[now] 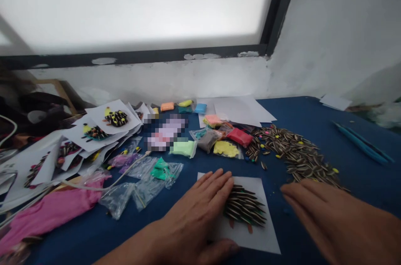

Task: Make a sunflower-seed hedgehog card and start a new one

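Left hand: the person's left hand (200, 210) lies on a white card (269, 235), its fingers straight and side by side, the thumb spread away, gripping nothing visible.
Right hand: the right hand (341, 223) is to the right of the card, apart from it, slightly blurred; its fingers are extended and together, and whether they pinch anything cannot be told.
Seed cluster: on the card, beside the left fingertips, overlapping striped seeds (247, 208) fan out over bits of green, with two small brown pieces (249, 228) below.
Pink item: a crumpled pink item (59, 219) lies at the lower left, near a white cable (125, 177).
Clear bags: limp plastic bags (147, 192), one holding green material (161, 169).
Loose seeds: a wide seed pile (303, 156) beyond the right hand, dotted with yellow, pink and blue.
Packets: pale green (183, 148), yellow (226, 149) and red (239, 136) packets.
Writing: a lilac object (167, 131) is masked by coarse squares, so any lettering there is unreadable.
Decorated cards: a stack of seed-covered cards (100, 133) at left.
Tweezers: blue tweezers (363, 142) at far right.
Surface: a dark blue tabletop (288, 114), white sheets (238, 108) near its back edge.
Room: a whitish wall (338, 27) and a bright, dark-framed window (140, 2), its lower frame patched with white.
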`<state>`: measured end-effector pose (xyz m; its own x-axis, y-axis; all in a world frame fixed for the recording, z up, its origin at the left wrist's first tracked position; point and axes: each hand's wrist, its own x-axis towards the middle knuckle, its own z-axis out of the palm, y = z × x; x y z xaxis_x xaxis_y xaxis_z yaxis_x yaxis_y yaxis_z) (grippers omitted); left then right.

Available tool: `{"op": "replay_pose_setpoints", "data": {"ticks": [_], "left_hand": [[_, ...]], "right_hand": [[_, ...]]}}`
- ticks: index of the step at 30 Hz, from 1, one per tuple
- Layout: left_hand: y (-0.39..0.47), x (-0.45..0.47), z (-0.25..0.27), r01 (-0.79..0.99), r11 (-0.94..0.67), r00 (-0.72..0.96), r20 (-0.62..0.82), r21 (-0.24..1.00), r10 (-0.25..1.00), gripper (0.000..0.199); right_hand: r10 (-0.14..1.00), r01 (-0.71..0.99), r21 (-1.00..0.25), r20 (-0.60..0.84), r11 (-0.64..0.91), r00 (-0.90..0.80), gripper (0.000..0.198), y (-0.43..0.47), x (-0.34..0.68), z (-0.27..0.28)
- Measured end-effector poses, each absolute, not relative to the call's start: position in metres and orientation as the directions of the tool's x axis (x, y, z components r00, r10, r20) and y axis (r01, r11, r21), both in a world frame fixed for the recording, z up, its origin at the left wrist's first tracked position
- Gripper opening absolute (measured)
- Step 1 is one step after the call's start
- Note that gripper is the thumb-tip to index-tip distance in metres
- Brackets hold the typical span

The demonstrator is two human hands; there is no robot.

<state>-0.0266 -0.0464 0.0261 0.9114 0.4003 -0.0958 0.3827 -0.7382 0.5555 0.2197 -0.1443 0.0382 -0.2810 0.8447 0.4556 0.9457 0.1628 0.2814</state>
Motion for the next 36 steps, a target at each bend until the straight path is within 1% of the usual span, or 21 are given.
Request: {"op": "replay_pose_setpoints", "data": {"ticks": [2, 4, 9, 11, 15, 22, 30, 33, 36], "left_hand": [[-0.047, -0.027, 0.027, 0.380, -0.744, 0.911, -0.085, 0.549, 0.403, 0.089], [-0.047, -0.028, 0.028, 0.371, -0.750, 0.913, -0.067, 0.547, 0.403, 0.088], [-0.042, -0.027, 0.016, 0.333, -0.776, 0.923, -0.016, 0.535, 0.385, 0.084], [-0.037, -0.026, 0.002, 0.249, -0.804, 0.945, 0.046, 0.540, 0.323, 0.091], [-0.031, -0.027, -0.020, 0.202, -0.830, 0.946, 0.116, 0.520, 0.303, 0.096], [-0.031, -0.028, -0.025, 0.200, -0.861, 0.942, 0.150, 0.468, 0.300, 0.103], [-0.030, -0.026, -0.035, 0.145, -0.916, 0.956, 0.185, 0.374, 0.227, 0.092], [-0.029, -0.025, -0.036, 0.140, -0.920, 0.956, 0.194, 0.366, 0.223, 0.091], [-0.029, -0.026, -0.027, 0.138, -0.908, 0.955, 0.188, 0.394, 0.227, 0.096]], "right_hand": [[0.860, 0.953, 0.242, 0.430, 0.182, -0.274, 0.035, -0.132, 0.215, 0.044], [0.867, 0.953, 0.194, 0.402, 0.233, -0.294, 0.033, -0.121, 0.210, 0.045], [0.879, 0.960, 0.052, 0.392, 0.274, -0.272, 0.032, -0.113, 0.208, 0.029], [0.890, 0.960, 0.000, 0.375, 0.279, -0.259, 0.032, -0.114, 0.212, 0.024], [0.922, 0.967, -0.080, 0.329, 0.242, -0.204, 0.028, -0.116, 0.220, 0.021], [0.920, 0.972, -0.110, 0.359, 0.210, -0.158, 0.030, -0.121, 0.227, 0.011], [0.913, 0.970, -0.132, 0.383, 0.204, -0.140, 0.029, -0.125, 0.231, 0.008], [0.921, 0.966, -0.149, 0.360, 0.212, -0.147, 0.030, -0.124, 0.230, 0.010], [0.935, 0.959, -0.176, 0.316, 0.223, -0.159, 0.031, -0.123, 0.229, 0.013]]}}
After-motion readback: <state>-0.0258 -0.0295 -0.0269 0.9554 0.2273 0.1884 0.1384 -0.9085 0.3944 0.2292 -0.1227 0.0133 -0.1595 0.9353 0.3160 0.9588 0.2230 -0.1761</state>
